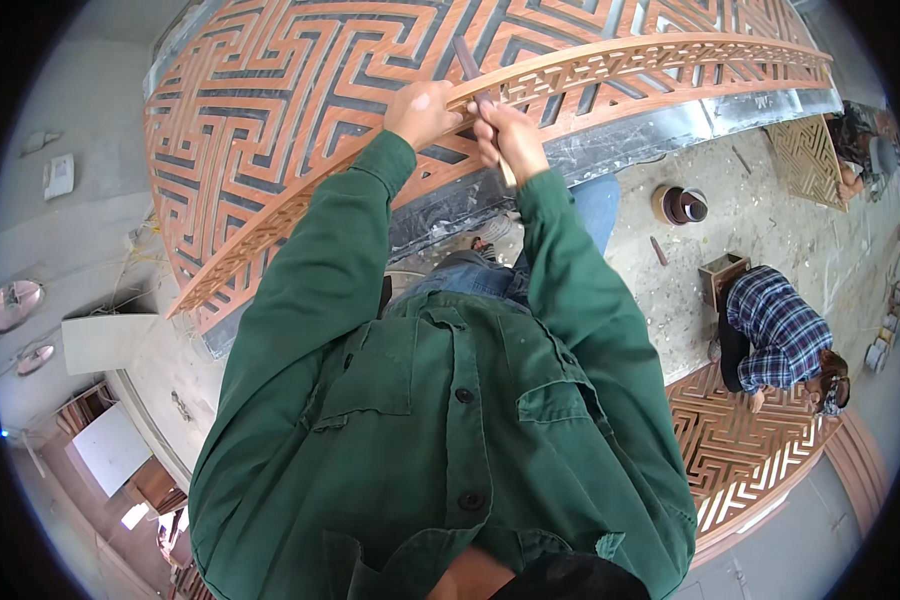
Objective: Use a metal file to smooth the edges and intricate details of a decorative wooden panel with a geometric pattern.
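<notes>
A long wooden lattice panel (670, 40) stands on its narrow edge along the near side of the workbench, its ends curving away in the view. My left hand (422, 113) is closed over its top rail near the middle. Just right of that, my right hand (510, 138) grips a narrow dark file-like stick (465, 60) with a pale lower end. The stick crosses the rail at a slant, its tip pointing away from me. Beneath lies a large reddish lattice panel (260, 90), flat on the bench.
The dark bench edge (670, 128) runs close to my body. Floor at right: a round tub (682, 205), a small wooden box (722, 275) and a loose stick (659, 251). A person in plaid (780, 325) bends over another lattice panel (715, 430); a further panel (815, 165) leans beyond.
</notes>
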The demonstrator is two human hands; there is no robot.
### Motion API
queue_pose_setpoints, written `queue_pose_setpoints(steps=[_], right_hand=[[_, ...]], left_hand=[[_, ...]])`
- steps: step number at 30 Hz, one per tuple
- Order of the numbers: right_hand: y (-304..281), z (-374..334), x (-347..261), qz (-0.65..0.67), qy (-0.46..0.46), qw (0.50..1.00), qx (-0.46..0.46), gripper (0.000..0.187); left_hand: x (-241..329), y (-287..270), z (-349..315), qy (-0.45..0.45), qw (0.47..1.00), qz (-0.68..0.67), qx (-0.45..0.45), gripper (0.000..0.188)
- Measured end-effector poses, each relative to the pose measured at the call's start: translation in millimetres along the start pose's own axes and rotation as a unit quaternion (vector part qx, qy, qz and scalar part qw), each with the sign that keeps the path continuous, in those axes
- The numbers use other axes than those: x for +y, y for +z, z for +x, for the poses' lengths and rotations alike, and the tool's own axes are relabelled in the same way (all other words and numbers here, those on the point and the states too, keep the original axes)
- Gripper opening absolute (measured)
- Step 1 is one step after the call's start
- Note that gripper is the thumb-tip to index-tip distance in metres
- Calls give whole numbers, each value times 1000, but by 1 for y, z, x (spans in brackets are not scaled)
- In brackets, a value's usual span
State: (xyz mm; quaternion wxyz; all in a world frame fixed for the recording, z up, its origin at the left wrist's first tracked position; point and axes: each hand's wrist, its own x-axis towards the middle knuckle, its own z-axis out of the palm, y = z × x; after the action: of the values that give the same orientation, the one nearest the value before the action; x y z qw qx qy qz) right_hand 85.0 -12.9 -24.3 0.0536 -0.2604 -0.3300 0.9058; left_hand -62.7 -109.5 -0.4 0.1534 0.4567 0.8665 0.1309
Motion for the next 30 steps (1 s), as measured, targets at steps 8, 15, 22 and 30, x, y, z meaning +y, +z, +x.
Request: queue_pose_setpoints(steps=[8,15,22,30], right_hand=[[2,-50,25,-24,19,1000,7,20],[8,21,-1,-13,-21,1000,17,18],[9,-50,40,-4,18,1000,14,20],[7,15,0,-31,-24,999,29,24]], left_hand=[[-18,-4,10,-2,1000,-9,8,33],[-4,4,9,0,1000,-10,19,36],[-18,-4,12,-10,1000,-21,-4,37],[-15,5,15,6,1000,9,6,36]])
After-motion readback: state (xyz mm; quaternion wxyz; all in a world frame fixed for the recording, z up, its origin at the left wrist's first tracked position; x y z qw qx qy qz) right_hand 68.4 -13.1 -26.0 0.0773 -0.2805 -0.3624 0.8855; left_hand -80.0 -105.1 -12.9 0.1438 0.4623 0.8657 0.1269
